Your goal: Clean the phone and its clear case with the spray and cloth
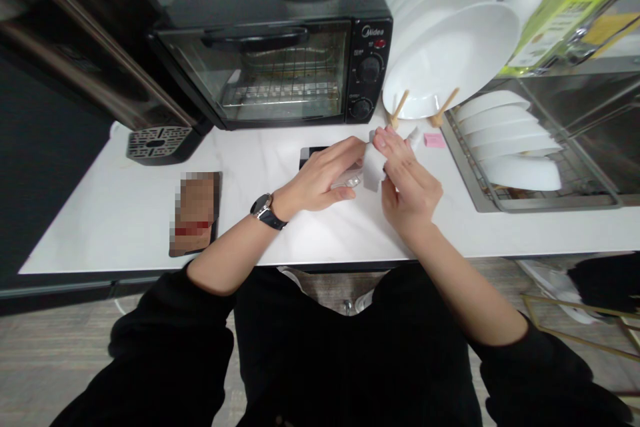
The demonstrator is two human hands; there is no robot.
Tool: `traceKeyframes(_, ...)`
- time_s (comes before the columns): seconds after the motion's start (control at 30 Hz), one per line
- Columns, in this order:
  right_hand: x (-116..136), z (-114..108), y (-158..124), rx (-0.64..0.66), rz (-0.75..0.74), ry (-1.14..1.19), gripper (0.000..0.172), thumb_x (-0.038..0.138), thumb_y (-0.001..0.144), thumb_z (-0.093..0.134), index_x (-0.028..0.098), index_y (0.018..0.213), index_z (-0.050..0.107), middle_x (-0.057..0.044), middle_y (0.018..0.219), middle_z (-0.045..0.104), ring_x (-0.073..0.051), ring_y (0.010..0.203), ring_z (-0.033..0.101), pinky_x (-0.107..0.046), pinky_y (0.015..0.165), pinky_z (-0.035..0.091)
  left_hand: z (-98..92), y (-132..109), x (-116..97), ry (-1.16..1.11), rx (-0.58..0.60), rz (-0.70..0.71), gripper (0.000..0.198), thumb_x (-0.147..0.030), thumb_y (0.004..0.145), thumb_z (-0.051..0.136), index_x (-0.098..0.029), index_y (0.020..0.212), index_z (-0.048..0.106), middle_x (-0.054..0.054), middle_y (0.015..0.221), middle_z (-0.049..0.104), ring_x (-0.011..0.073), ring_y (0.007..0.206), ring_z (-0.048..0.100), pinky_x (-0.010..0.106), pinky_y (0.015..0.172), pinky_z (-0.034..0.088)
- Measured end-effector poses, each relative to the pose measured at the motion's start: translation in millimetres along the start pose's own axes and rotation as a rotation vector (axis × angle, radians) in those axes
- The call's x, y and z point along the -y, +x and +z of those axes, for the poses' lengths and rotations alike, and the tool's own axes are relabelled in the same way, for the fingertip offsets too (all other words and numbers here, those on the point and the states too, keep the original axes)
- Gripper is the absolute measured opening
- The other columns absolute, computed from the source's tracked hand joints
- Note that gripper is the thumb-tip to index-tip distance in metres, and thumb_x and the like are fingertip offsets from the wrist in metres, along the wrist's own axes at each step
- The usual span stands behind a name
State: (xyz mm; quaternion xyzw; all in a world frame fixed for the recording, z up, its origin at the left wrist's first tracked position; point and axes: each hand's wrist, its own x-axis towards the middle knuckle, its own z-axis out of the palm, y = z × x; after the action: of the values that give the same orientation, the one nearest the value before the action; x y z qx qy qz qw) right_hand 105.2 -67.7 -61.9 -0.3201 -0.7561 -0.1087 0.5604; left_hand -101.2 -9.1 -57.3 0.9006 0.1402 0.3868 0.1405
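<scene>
My right hand (411, 180) is closed around a crumpled piece of white tissue (373, 168), its fingers folded over the top. Facing it, my left hand (327, 173) has a watch on the wrist and curves over a small clear plastic object (353, 181), which shows between thumb and fingers and touches or nearly touches the tissue. What kind of object it is cannot be made out. Behind the left hand, a flat black item (306, 155) with a grey end is partly hidden. A small pink block (434, 140) lies past my right hand.
A phone (195, 213) lies on the white counter (260, 173) at left, near a dark machine's drip tray (159, 141). A black toaster oven (275, 73) stands behind. White plates (450, 53) rest in a wooden rack. At right, bowls (520, 140) sit in the sink's wire basket (580, 199).
</scene>
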Motion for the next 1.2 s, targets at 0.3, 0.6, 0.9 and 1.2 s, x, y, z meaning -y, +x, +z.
traceKeyframes(0.3, 38.0, 5.8, -11.5, 0.095, -0.119, 0.064, 0.064, 0.009, 0.110, 0.053, 0.027, 0.171, 0.042, -0.003, 0.152, 0.073, -0.020, 0.155, 0.055, -0.042, 0.132, 0.048, 0.1, -7.5, 5.6, -0.027, 0.100, -0.161, 0.067, -0.070, 0.109, 0.037, -0.017, 0.146, 0.053, 0.021, 0.146, 0.067, 0.0316, 0.132, 0.070, 0.050, 0.107, 0.063)
traceKeyframes(0.6, 32.8, 1.3, -9.4, 0.141, -0.152, -0.024, 0.066, 0.009, 0.112, 0.050, 0.026, 0.173, 0.035, -0.001, 0.157, 0.068, -0.017, 0.157, 0.052, -0.037, 0.134, 0.045, -5.4, -6.1, -4.2, -0.066, 0.133, -0.214, 0.063, -0.062, 0.110, 0.036, -0.014, 0.147, 0.053, 0.023, 0.153, 0.063, 0.0364, 0.143, 0.064, 0.051, 0.117, 0.058)
traceKeyframes(0.9, 5.2, -6.4, 0.5, 0.103, 0.001, -0.022, 0.070, 0.006, 0.111, 0.046, 0.042, 0.171, 0.039, 0.002, 0.163, 0.064, -0.022, 0.151, 0.060, -0.043, 0.130, 0.050, -1.7, -12.9, 18.6, 0.061, 0.051, 0.120, 0.093, -0.085, 0.103, 0.034, -0.028, 0.175, 0.022, 0.019, 0.167, 0.053, 0.0374, 0.153, 0.058, 0.058, 0.122, 0.055)
traceKeyframes(1.2, 28.7, -3.6, -7.2, 0.143, -0.109, 0.025, 0.067, 0.010, 0.111, 0.053, 0.036, 0.172, 0.040, 0.000, 0.150, 0.075, -0.023, 0.147, 0.064, -0.044, 0.127, 0.055, 5.0, -12.0, 11.2, -0.044, 0.093, -0.142, 0.058, -0.066, 0.112, 0.039, -0.017, 0.134, 0.060, 0.018, 0.140, 0.070, 0.0318, 0.127, 0.071, 0.053, 0.105, 0.065)
